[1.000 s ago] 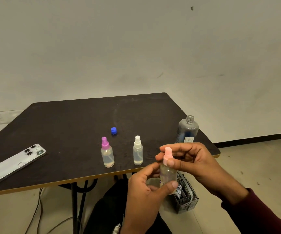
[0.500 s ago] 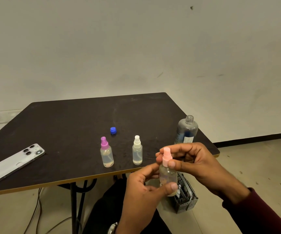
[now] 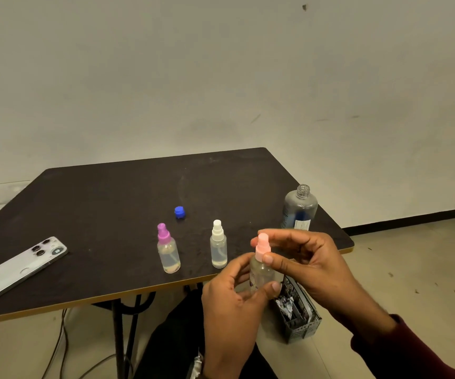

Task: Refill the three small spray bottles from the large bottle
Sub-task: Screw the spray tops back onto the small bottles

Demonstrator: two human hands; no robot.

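My left hand (image 3: 230, 305) holds the clear body of a small spray bottle with a pale pink spray top (image 3: 262, 246), just off the table's front edge. My right hand (image 3: 307, 262) pinches that pink top between thumb and fingers. Two other small spray bottles stand on the dark table (image 3: 111, 209): one with a purple top (image 3: 167, 248) and one with a white top (image 3: 218, 244), both holding some liquid. The large clear bottle (image 3: 299, 207) stands uncapped near the table's right edge. Its blue cap (image 3: 180, 212) lies behind the small bottles.
A white phone (image 3: 15, 269) lies face down at the table's left front. On the floor under my right hand sits a grey mesh basket (image 3: 301, 315) with scraps in it. Cables (image 3: 59, 343) hang under the table. A pale wall stands behind.
Both hands have stayed on the pink-topped bottle and shifted only slightly. The right fingers have changed their hold on the pink top a little. Everything on the table is unmoved.
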